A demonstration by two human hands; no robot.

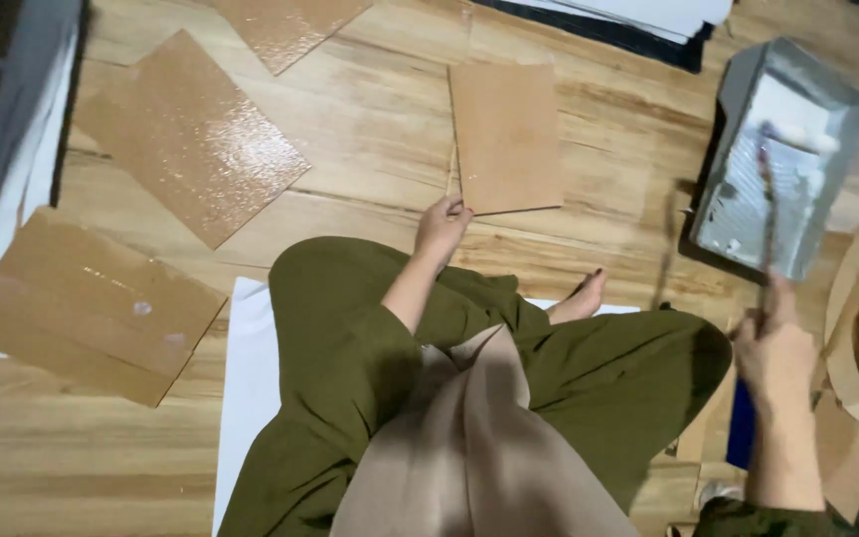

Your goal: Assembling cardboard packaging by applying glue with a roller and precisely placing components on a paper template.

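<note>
Gripping a brush handle [770, 214] over the paint tray [748, 89], the right hand [775, 348] is closed; left hand [441, 224] fingertips touch a brown board [506, 134].

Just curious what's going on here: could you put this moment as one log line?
left hand: touching brown board | right hand: holding brush over grey paint tray | glossy boards on wooden floor

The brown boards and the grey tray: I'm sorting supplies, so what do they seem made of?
The board by the left hand looks like matte cardboard or fibreboard: flat, dull, thin-edged. The glossy board seems the same stock, with a wet-looking or varnished sheen. The tray looks like grey plastic or metal; unclear.
</note>
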